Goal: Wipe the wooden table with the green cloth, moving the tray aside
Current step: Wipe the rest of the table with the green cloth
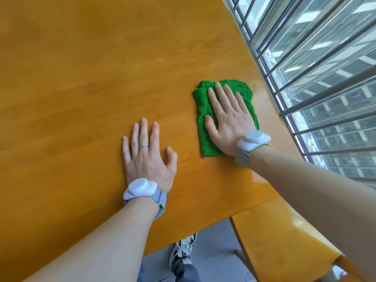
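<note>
A folded green cloth (pixel 205 137) lies on the orange-brown wooden table (pixel 85 78), near its right edge. My right hand (pixel 228 119) rests flat on top of the cloth, fingers spread and pointing away from me, palm pressing it onto the wood. My left hand (pixel 147 152) lies flat on the bare table to the left of the cloth, fingers apart, holding nothing. Both wrists carry white devices on grey straps. No tray is in view.
A window with metal bars (pixel 305 82) runs along the table's right edge. A wooden chair seat (pixel 284 237) stands at the lower right, close to the table's near edge. Below the edge, my shoe (pixel 182 253) shows on grey floor.
</note>
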Demonstrator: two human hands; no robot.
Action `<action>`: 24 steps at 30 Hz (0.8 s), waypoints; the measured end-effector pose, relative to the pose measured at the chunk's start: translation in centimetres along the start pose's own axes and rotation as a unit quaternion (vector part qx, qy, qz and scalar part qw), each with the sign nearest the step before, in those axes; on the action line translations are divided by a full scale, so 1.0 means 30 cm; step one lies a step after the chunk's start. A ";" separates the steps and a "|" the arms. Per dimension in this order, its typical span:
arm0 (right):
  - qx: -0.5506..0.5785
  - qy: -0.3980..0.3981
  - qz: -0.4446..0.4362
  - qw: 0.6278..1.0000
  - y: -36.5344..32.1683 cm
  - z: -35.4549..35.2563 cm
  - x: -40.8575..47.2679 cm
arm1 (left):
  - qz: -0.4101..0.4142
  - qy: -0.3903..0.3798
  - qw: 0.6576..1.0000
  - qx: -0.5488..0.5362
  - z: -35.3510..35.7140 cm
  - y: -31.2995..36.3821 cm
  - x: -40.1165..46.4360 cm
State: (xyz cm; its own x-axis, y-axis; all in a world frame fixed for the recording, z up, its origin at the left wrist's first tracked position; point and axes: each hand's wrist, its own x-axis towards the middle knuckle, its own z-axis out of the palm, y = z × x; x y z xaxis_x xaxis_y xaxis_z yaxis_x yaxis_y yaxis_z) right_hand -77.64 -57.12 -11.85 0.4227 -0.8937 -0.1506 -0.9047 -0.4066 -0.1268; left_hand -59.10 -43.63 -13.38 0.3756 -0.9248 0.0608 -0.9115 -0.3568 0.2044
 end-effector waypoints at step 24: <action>-0.002 0.013 -0.078 0.997 -0.132 0.004 0.217 | -0.007 -0.012 1.000 -0.004 0.008 -0.001 -0.003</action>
State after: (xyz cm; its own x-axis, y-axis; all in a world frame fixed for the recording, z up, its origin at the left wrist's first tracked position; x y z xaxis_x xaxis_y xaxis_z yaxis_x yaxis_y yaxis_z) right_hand -71.29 -61.31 -12.45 0.5571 -0.8240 -0.1030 -0.8282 -0.5422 -0.1419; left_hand -59.15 -43.56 -13.63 0.3842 -0.9226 0.0342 -0.9047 -0.3688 0.2134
